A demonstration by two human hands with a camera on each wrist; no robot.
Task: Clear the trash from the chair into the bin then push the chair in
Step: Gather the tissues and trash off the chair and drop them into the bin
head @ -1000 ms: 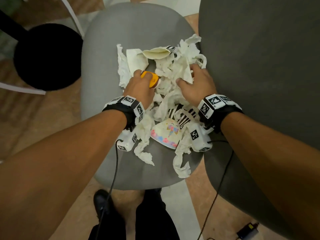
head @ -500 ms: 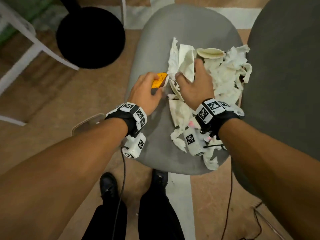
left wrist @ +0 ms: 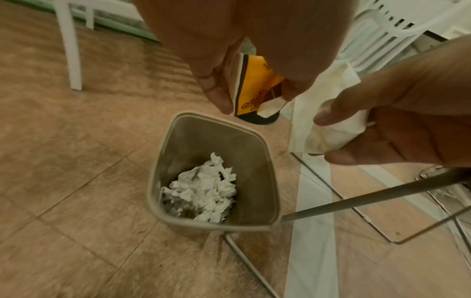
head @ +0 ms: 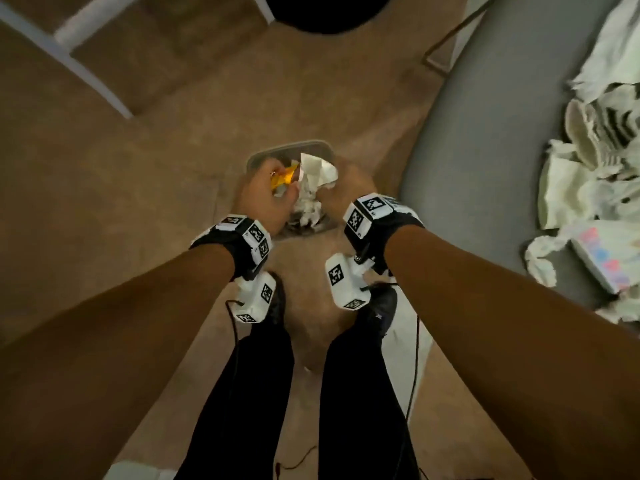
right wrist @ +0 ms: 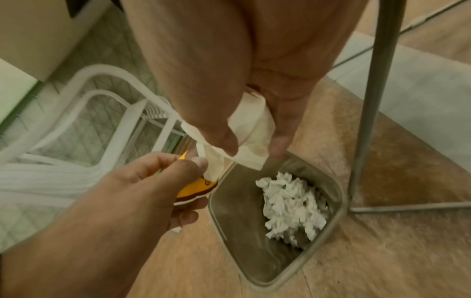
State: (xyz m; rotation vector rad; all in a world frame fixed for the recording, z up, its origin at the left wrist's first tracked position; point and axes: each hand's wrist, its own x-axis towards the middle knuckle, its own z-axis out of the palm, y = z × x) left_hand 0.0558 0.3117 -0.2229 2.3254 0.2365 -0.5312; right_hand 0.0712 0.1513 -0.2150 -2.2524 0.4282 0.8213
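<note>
A small clear bin (head: 254, 157) stands on the floor left of the grey chair (head: 485, 140), with crumpled white tissue (left wrist: 203, 189) at its bottom. My left hand (head: 266, 192) hovers over the bin's rim and pinches an orange wrapper (head: 284, 176). The wrapper (left wrist: 257, 84) hangs between thumb and fingers above the bin (left wrist: 163, 145). My right hand (head: 346, 188) is beside it, gripping a white napkin (head: 317, 168) over the opening. The napkin (right wrist: 254, 129) dangles above the bin (right wrist: 339, 193). More napkins and paper cups (head: 588, 168) lie heaped on the seat.
The chair's metal leg (right wrist: 369, 100) and floor rail (left wrist: 356, 201) stand right beside the bin. A white plastic chair (right wrist: 89, 121) is behind it. A black round seat (head: 325, 12) and white frame legs (head: 86, 64) lie further off. My legs and trailing cables are below.
Both hands left the chair seat and swung left to above the bin, carrying the orange wrapper and a napkin. The view followed, and the chair now sits at the right edge.
</note>
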